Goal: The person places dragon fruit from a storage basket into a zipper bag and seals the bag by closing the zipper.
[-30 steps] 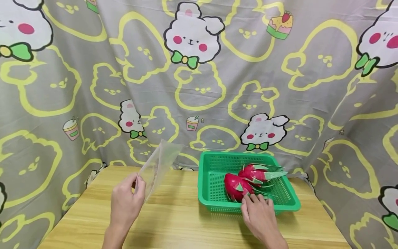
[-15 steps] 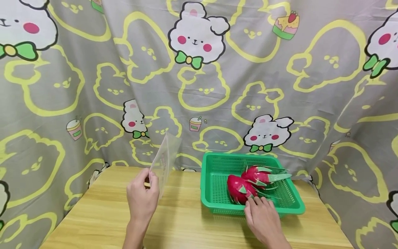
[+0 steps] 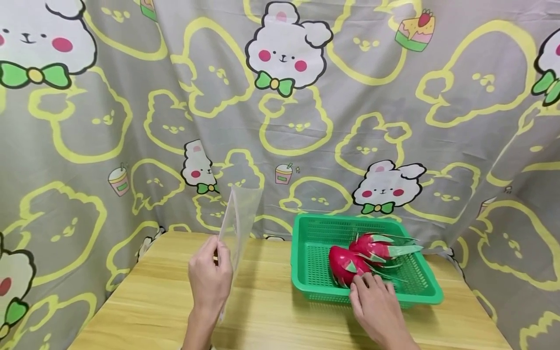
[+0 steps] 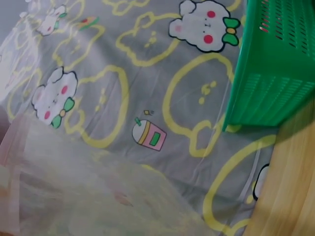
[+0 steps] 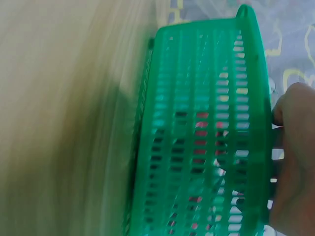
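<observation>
In the head view my left hand [image 3: 211, 272] pinches a clear plastic bag [image 3: 245, 218] by one edge and holds it upright above the table. The bag also fills the lower left of the left wrist view as a hazy sheet [image 4: 98, 187]. My right hand [image 3: 379, 306] has its fingers curled over the near rim of a green plastic basket [image 3: 306, 233]. Two red dragon fruits lie inside: the nearer dragon fruit [image 3: 345, 262] is close to my right fingertips, the farther dragon fruit [image 3: 369, 245] behind it. Whether the fingertips touch the nearer fruit is hidden.
A light wooden table [image 3: 144, 296] carries the basket on its right half. Grey curtain [image 3: 302, 116] with yellow outlines and white rabbits hangs at the back and both sides. The slotted basket wall [image 5: 197, 123] takes up much of the right wrist view.
My left hand has moved right with the bag, toward the basket, and the bag now stands more upright. My right hand stays at the basket rim. The head view has turned slightly left.
</observation>
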A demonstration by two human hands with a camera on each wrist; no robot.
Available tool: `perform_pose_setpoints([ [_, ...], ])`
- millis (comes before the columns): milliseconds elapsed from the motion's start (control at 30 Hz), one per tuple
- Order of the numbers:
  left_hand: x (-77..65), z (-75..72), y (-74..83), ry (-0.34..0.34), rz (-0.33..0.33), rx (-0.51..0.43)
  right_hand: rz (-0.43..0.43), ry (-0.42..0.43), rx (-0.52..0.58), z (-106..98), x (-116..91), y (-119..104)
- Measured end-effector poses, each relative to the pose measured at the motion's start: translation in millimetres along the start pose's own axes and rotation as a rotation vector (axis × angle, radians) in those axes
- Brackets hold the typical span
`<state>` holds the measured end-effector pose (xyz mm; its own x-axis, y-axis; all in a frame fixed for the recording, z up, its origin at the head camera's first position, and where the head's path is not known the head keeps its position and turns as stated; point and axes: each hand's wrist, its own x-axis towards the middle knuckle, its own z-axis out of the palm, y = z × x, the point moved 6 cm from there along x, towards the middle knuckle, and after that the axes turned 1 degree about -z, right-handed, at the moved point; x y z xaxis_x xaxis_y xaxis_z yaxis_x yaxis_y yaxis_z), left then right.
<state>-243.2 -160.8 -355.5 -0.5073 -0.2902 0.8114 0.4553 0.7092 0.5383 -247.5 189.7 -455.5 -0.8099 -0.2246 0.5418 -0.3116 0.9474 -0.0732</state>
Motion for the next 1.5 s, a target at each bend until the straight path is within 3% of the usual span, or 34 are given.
perform_pose_setpoints([
  [267,-10.0,16.0,10.5,-0.036,0.053,0.003,-0.107,0.214,0.147,-24.2,20.4,-29.3],
  [467,-18.9,26.6,18.7,-0.024,0.099,0.023,-0.12,0.299,0.312,-46.3,38.5,-54.7],
  [767,-35.5,41.1,31.7,-0.04,0.173,0.04,-0.14,0.284,0.444,-60.5,54.4,-89.7],
  [1033,-47.7,53.3,46.3,-0.08,0.228,0.016,-0.109,0.223,0.526,-52.8,54.2,-101.3],
  [1200,-56.7,63.1,59.9,-0.113,0.265,-0.005,-0.08,0.216,0.521,-50.5,49.9,-99.1],
  [1367,-59.1,64.7,62.9,-0.123,0.262,-0.022,-0.12,0.245,0.484,-50.4,51.1,-102.3],
  [1500,-57.4,62.3,62.2,-0.143,0.247,-0.012,-0.165,0.289,0.395,-51.3,52.3,-105.3],
])
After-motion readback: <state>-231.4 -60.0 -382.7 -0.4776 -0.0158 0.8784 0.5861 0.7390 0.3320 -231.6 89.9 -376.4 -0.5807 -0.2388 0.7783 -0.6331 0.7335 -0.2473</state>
